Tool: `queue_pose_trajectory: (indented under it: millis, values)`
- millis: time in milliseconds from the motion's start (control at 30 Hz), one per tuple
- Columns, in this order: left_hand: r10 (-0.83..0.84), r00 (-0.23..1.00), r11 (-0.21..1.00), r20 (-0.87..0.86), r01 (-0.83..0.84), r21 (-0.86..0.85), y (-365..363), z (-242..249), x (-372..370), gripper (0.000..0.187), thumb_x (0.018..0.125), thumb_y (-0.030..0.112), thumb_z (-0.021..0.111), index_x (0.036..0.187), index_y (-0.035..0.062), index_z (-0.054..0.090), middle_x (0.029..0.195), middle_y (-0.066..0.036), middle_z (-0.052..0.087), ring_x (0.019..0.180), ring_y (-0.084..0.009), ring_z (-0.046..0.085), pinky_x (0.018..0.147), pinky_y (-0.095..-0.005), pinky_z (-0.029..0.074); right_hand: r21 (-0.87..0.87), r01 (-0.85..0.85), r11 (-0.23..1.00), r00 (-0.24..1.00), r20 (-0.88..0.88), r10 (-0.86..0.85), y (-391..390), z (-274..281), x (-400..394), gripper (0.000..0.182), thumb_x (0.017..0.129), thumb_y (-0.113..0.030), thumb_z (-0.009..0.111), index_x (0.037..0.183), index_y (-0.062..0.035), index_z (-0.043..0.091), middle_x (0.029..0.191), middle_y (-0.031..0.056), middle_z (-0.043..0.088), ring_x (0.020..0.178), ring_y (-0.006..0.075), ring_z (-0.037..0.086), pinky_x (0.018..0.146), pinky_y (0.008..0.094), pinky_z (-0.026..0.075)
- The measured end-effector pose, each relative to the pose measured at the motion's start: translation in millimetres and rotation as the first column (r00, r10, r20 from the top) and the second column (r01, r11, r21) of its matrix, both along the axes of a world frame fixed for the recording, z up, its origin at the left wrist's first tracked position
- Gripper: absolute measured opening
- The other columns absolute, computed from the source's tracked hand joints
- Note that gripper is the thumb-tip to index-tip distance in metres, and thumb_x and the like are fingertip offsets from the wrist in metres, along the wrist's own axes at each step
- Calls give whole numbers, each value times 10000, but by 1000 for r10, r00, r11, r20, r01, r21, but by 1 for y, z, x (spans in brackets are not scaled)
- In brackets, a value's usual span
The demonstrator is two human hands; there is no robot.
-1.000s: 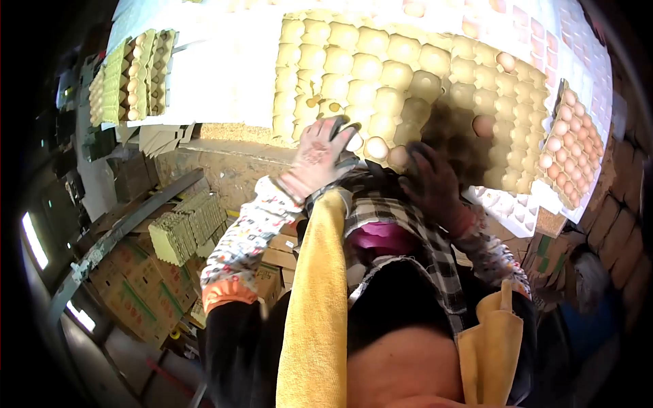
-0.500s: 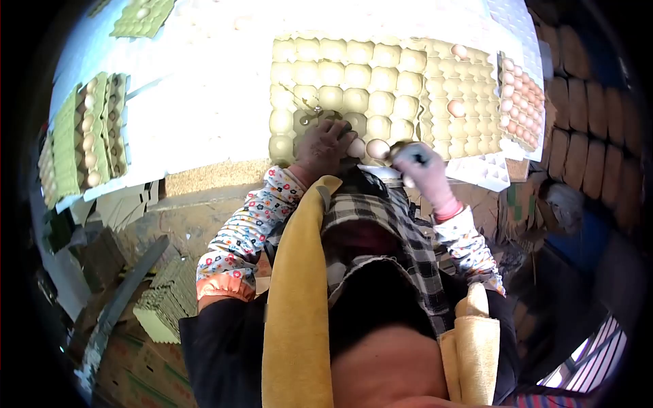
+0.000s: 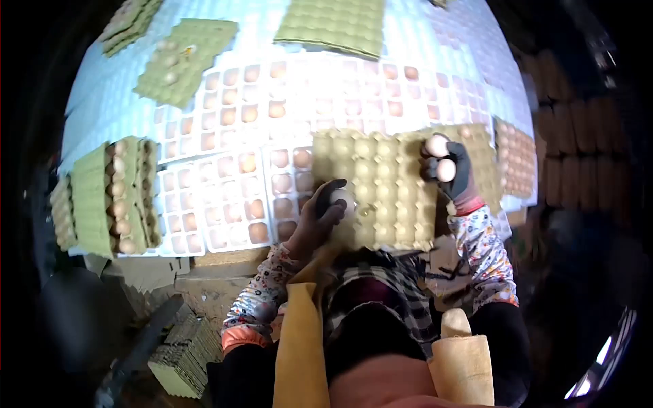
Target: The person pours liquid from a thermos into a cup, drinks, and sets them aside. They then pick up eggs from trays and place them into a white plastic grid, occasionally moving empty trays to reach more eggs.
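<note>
My left hand [image 3: 318, 214] is closed around a pale egg [image 3: 342, 200] at the left side of the pulp tray [image 3: 381, 190]. No eggs show in the cups of that tray. Over its right edge, my right hand [image 3: 457, 170] has its fingers curled about two eggs, a upper one [image 3: 437, 145] and a lower one [image 3: 445, 170]. Both hands look dark, as if in gloves or shade. Another pulp tray [image 3: 481, 146] lies partly behind my right hand.
White trays [image 3: 265, 183] with brown eggs spread over the table. Stacked pulp trays with eggs [image 3: 92, 197] stand at the left, a filled egg tray [image 3: 515, 160] at the right. More pulp trays [image 3: 333, 27] lie at the back. Folded trays [image 3: 183, 357] stand below left.
The view has shifted and the glare has dropped. My right hand has moved up and now shows two eggs. My left hand has moved to the tray's left side with an egg; the eggs in the tray's front row are gone.
</note>
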State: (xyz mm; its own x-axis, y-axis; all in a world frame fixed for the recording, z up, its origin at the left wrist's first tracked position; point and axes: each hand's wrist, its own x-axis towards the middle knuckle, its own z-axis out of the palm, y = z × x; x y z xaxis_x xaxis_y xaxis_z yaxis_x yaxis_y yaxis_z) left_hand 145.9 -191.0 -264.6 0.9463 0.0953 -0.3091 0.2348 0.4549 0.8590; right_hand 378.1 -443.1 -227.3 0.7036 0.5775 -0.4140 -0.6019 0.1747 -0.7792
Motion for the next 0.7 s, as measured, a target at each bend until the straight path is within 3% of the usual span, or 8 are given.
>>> queue_pose_trajectory:
  millis: [167,200,233,300,400,500,600,700]
  values:
    - [603,747,527,281,-637,563,172,5,84,443,945,179,567,1330,-1,444,1059,-141,608,911,-224,572,813,-322,469,87,-56,995,998,8,55,101,-7,69,298,949,-207,523,1166,-5,556,1036,129,644,885,214,640,784,317,557]
    - [620,670,328,408,-693,641,206,-10,99,454,938,192,564,1317,-24,441,1088,-195,621,985,-297,594,889,-369,469,108,98,989,919,-390,-48,117,21,61,278,933,-215,540,1113,-7,572,957,120,650,831,198,635,772,307,547]
    - [666,667,323,335,-662,676,242,11,115,459,931,197,558,1296,-58,452,1104,-222,615,1032,-307,591,914,-372,457,36,-77,996,997,16,77,116,6,68,268,909,-175,584,1115,-4,567,993,119,652,890,197,633,795,313,541]
    - [599,658,7,456,-573,819,327,-15,146,465,920,204,553,1291,-63,471,1107,-283,598,1045,-414,577,930,-417,448,-339,32,940,602,757,252,117,-27,84,297,861,-96,672,1118,1,557,1065,118,658,1007,197,629,839,326,530]
    - [572,748,-294,336,-196,936,413,-57,174,587,904,293,563,1414,52,400,1245,-271,529,1160,-423,501,1003,-468,403,-350,498,793,-74,894,441,103,-51,137,272,886,-134,651,1112,-31,540,988,100,656,925,178,619,755,319,520]
    - [721,683,-347,118,209,914,421,-69,185,622,890,394,556,1458,241,358,1351,-229,446,1219,-435,440,991,-530,395,-371,319,872,753,658,5,103,-63,207,419,870,-124,671,1244,-32,507,989,87,633,884,177,614,705,307,512]
    - [608,776,-340,169,62,939,412,-79,178,628,894,355,577,1419,71,381,1360,-261,435,1241,-434,426,1045,-497,358,-233,421,877,837,472,-276,122,-83,276,526,862,-108,678,1340,-23,474,1038,82,630,873,170,616,742,279,522]
    - [521,825,-398,218,8,918,361,-64,165,645,883,316,617,1385,-16,385,1344,-293,435,1248,-452,411,1066,-487,335,-375,283,883,866,496,-66,132,-94,310,510,868,-151,677,1322,2,500,1121,100,632,934,170,621,783,280,523]
